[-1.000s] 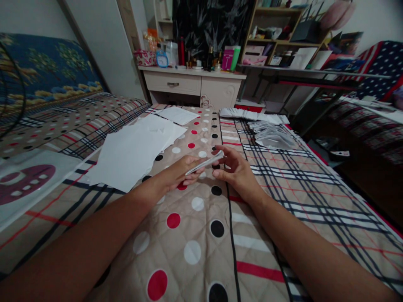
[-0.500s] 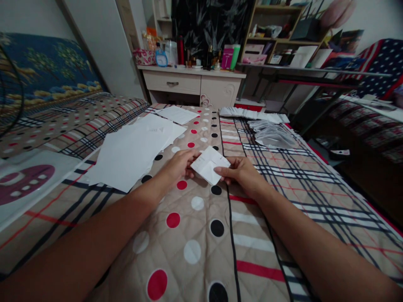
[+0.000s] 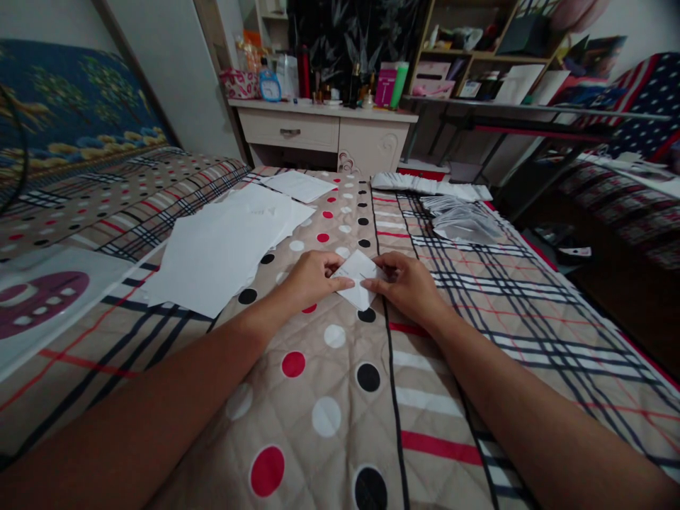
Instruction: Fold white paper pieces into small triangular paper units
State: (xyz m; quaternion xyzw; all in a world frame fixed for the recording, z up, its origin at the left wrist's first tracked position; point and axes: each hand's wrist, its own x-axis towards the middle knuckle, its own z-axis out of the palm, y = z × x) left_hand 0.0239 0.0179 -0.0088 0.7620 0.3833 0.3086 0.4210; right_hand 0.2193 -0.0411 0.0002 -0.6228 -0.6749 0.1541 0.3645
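Observation:
A small white square of folded paper (image 3: 359,265) is held between my two hands, a corner pointing toward me, just above the bedspread (image 3: 324,453). My left hand (image 3: 313,276) pinches its left corner, thumb on top and fingers beneath. From the right, my right hand (image 3: 406,282) grips it the same way, its thumb lying on the paper's face. Both thumb tips are close together near the middle. To the left of my left hand lies a pile of white paper sheets (image 3: 223,248). The fingers under the paper are partly hidden.
Beyond the pile lies another sheet (image 3: 300,185). At the far right of the bed are a row of folded white papers (image 3: 430,185) and a heap of thin paper pieces (image 3: 460,219). A plastic bag with a purple print (image 3: 47,301) lies left. A dresser (image 3: 297,134) stands behind.
My left thumb has come over onto the paper's face, where before it was at the edge. The paper's raised flaps now look flatter. The view has shifted slightly.

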